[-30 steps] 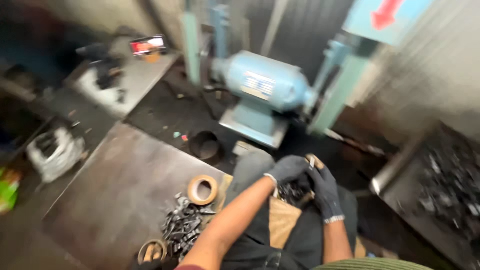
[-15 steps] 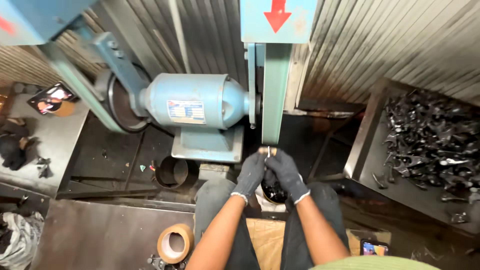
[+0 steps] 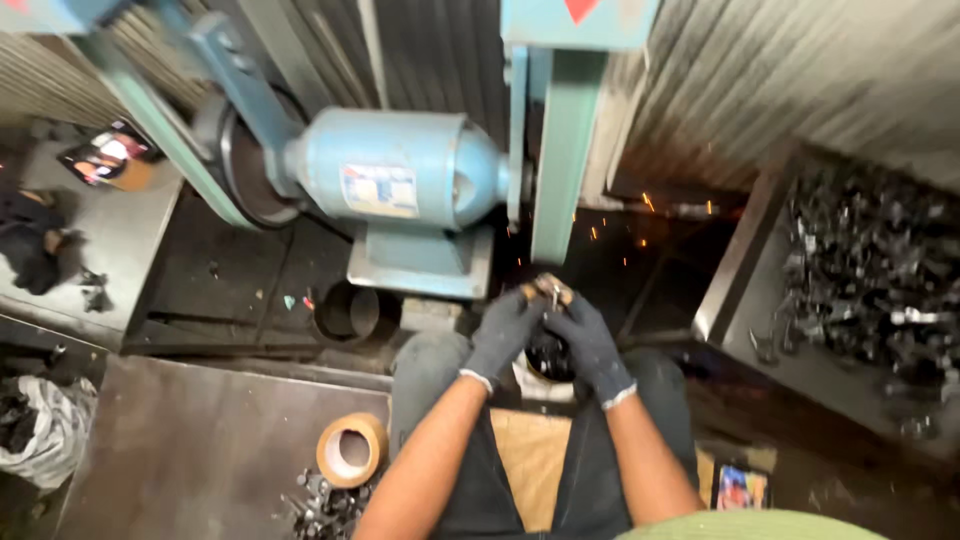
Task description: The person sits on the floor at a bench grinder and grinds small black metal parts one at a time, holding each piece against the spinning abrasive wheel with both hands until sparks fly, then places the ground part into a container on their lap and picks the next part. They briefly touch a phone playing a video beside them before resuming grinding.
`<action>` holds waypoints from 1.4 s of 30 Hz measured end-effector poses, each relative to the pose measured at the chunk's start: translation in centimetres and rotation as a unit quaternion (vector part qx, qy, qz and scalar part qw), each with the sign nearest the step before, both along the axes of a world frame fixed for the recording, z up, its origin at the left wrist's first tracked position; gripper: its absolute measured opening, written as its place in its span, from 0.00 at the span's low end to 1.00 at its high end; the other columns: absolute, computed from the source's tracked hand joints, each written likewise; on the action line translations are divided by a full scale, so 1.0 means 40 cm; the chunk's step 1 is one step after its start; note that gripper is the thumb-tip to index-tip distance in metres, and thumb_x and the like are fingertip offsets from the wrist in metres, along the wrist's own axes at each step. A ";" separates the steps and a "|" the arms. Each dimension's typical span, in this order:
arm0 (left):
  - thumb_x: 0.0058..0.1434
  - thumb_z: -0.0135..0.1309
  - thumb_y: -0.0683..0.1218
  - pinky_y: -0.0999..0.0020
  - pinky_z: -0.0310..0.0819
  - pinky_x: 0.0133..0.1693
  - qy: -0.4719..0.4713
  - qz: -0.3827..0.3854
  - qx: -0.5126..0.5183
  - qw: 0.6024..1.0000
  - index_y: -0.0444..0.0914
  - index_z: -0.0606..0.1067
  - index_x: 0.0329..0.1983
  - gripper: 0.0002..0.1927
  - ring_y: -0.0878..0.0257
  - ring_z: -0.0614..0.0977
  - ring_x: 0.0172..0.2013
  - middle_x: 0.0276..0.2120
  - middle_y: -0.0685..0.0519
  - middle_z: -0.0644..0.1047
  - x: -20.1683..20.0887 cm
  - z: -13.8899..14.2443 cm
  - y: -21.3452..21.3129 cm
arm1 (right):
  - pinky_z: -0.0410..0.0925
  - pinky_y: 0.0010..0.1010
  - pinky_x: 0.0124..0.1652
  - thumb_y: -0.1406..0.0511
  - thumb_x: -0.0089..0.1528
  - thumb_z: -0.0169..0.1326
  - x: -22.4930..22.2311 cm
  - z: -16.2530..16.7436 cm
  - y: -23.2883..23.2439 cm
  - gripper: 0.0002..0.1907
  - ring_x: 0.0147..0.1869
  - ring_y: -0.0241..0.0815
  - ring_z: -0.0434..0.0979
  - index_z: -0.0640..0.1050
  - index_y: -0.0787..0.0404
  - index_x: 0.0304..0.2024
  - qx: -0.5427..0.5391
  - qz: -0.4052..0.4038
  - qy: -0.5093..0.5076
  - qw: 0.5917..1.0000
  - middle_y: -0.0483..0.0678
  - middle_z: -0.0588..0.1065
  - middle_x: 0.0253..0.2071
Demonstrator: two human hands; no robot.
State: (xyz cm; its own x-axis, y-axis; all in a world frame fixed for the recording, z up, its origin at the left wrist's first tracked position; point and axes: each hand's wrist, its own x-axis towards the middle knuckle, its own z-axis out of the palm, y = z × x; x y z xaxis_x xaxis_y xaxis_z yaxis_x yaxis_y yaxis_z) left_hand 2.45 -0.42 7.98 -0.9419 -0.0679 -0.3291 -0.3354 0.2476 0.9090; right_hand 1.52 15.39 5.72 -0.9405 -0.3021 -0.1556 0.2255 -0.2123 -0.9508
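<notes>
Both hands wear dark grey gloves and meet in front of me. My left hand [image 3: 503, 335] and my right hand [image 3: 588, 340] together pinch a small metal part [image 3: 549, 291], held against the lower end of a green belt-sander arm [image 3: 562, 160]. Orange sparks [image 3: 640, 215] fly to the right behind the belt. The blue motor housing [image 3: 395, 180] of the machine sits just left of the belt. Below my hands, between my knees, a dark container [image 3: 548, 358] holds dark parts.
A grey tray [image 3: 870, 290] full of dark metal parts stands at the right. A roll of brown tape [image 3: 351, 449] and a heap of small metal pieces [image 3: 322, 508] lie on the metal plate at lower left. A dark round pot [image 3: 347, 312] sits below the motor.
My view has swung right and closer to the machine. My hands moved the small part up against the belt, and sparks now show.
</notes>
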 end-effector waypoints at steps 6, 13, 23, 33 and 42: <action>0.64 0.53 0.52 0.63 0.77 0.39 0.021 0.026 0.034 0.999 0.35 0.81 0.48 0.18 0.62 0.85 0.36 0.37 0.48 0.85 -0.054 -0.005 0.007 | 0.71 0.29 0.51 0.72 0.61 0.54 -0.061 -0.028 -0.033 0.21 0.53 0.37 0.77 0.73 0.65 0.58 -0.133 -0.015 -0.093 0.987 0.48 0.76 0.52; 0.65 0.49 0.60 0.60 0.75 0.37 -0.026 0.052 -0.067 0.996 0.36 0.83 0.43 0.24 0.58 0.85 0.32 0.32 0.45 0.84 -0.076 0.020 0.015 | 0.68 0.31 0.41 0.71 0.66 0.56 -0.095 -0.028 -0.024 0.18 0.44 0.40 0.74 0.75 0.70 0.58 -0.087 0.030 -0.099 0.991 0.53 0.77 0.47; 0.66 0.49 0.59 0.59 0.75 0.39 0.018 -0.076 -0.036 0.996 0.33 0.81 0.41 0.24 0.55 0.85 0.36 0.34 0.43 0.83 -0.002 -0.022 -0.017 | 0.69 0.26 0.57 0.73 0.58 0.56 0.002 -0.002 0.016 0.29 0.60 0.32 0.75 0.71 0.68 0.63 0.030 0.052 0.050 0.997 0.45 0.75 0.59; 0.75 0.40 0.50 0.54 0.71 0.43 0.117 0.008 -0.074 0.990 0.32 0.76 0.42 0.19 0.45 0.79 0.40 0.37 0.40 0.79 -0.060 -0.188 0.042 | 0.70 0.25 0.39 0.65 0.64 0.54 -0.108 -0.025 -0.040 0.17 0.38 0.32 0.76 0.81 0.69 0.52 0.012 -0.026 -0.099 0.995 0.45 0.81 0.40; 0.67 0.49 0.54 0.62 0.75 0.43 0.048 -0.005 0.018 0.999 0.34 0.77 0.54 0.22 0.52 0.84 0.42 0.41 0.41 0.84 0.009 -0.061 0.014 | 0.69 0.31 0.53 0.69 0.60 0.60 -0.019 -0.010 0.029 0.18 0.52 0.38 0.76 0.78 0.64 0.53 0.169 -0.040 0.197 0.965 0.45 0.77 0.48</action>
State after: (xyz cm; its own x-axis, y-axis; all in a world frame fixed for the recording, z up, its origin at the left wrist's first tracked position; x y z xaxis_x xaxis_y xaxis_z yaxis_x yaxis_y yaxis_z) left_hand 2.82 0.13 5.52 -0.9698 -0.0488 -0.2391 -0.2440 0.2178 0.9450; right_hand 0.74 16.56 5.34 -0.9652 -0.2202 0.1412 -0.1711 0.1235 -0.9775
